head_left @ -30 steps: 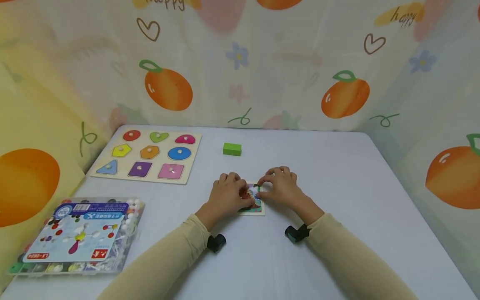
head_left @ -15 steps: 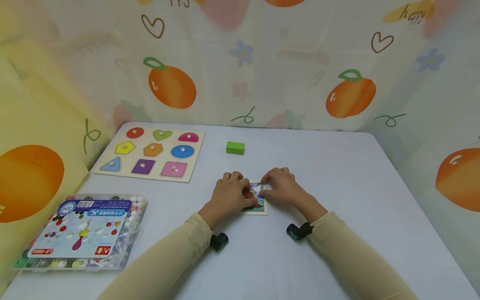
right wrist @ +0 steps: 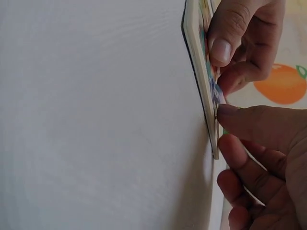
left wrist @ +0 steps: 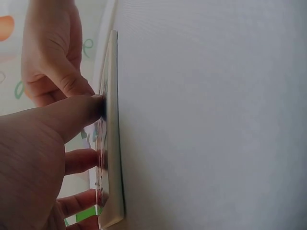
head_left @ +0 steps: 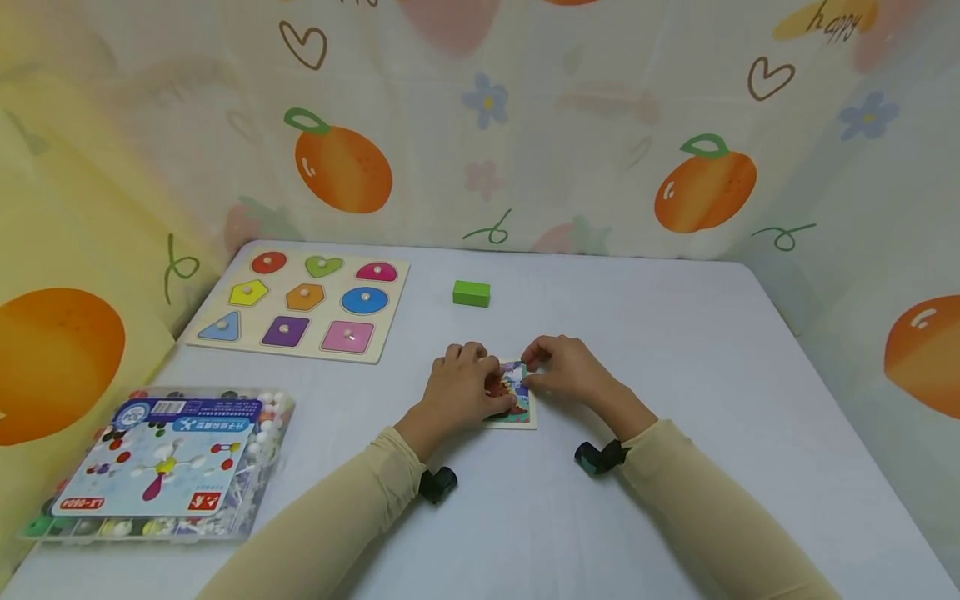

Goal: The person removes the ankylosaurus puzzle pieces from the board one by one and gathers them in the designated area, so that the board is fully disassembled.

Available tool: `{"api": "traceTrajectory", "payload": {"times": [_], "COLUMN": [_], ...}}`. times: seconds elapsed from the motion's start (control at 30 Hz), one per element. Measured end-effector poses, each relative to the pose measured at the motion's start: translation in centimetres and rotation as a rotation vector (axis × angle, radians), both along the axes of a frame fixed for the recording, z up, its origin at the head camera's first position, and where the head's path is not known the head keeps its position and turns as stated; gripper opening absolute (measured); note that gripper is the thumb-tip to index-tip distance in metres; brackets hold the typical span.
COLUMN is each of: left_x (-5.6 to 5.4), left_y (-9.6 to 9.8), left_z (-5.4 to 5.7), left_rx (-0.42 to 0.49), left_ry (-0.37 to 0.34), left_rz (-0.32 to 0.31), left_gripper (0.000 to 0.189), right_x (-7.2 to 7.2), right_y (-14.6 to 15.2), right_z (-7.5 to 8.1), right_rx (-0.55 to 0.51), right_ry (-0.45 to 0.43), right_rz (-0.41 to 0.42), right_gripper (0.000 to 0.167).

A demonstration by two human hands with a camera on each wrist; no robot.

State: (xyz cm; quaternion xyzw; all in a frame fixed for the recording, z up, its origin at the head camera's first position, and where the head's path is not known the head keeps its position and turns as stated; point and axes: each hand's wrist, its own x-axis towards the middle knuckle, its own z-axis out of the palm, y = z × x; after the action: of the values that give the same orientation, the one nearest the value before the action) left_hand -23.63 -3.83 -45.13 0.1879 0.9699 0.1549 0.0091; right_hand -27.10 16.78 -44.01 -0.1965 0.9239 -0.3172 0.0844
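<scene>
As left hand overlaps picture board | face-up | long axis hidden

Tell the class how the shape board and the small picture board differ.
The shape board is larger than the picture board. The shape board carries nine knobbed shapes; the picture board shows a multicoloured picture. In the head view, the shape board is unobstructed; the left grip partly covers the picture board. Both lie on the white table.
</scene>
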Motion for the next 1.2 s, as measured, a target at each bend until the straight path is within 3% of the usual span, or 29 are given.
{"api": "traceTrajectory", "payload": {"times": [0.17,0.4,0.63,0.9,1.2], "left_x": [0.0,0.1,0.1,0.3,0.3], "left_y": [0.1,0.2,0.2,0.1,-0.2], "left_z": [0.1,0.0,-0.1,-0.1,-0.1], "left_rx": [-0.001,0.019,0.022,0.029,0.072], "left_ry": [0.0,0.005,0.01,-0.002,-0.009], "left_rz": [-0.006,-0.02,-0.021,-0.013,-0.008], "left_gripper": [0.045,0.047,0.048,0.047,0.044], "right_x": [0.0,0.1,0.9,1.6,2.1], "right_y": [0.1,1.5,7.6,15.0,19.7], "right_z": [0.0,0.2,1.3,1.9,2.0], "right_rx": [-0.044,0.038,0.053,0.184,0.253], "right_ry": [-0.013,0.026,0.022,0.025,-0.014], "right_rz": [0.003,-0.008,-0.074,-0.109,-0.183], "right_gripper": [0.029,0.031,0.032,0.037,0.038]}}
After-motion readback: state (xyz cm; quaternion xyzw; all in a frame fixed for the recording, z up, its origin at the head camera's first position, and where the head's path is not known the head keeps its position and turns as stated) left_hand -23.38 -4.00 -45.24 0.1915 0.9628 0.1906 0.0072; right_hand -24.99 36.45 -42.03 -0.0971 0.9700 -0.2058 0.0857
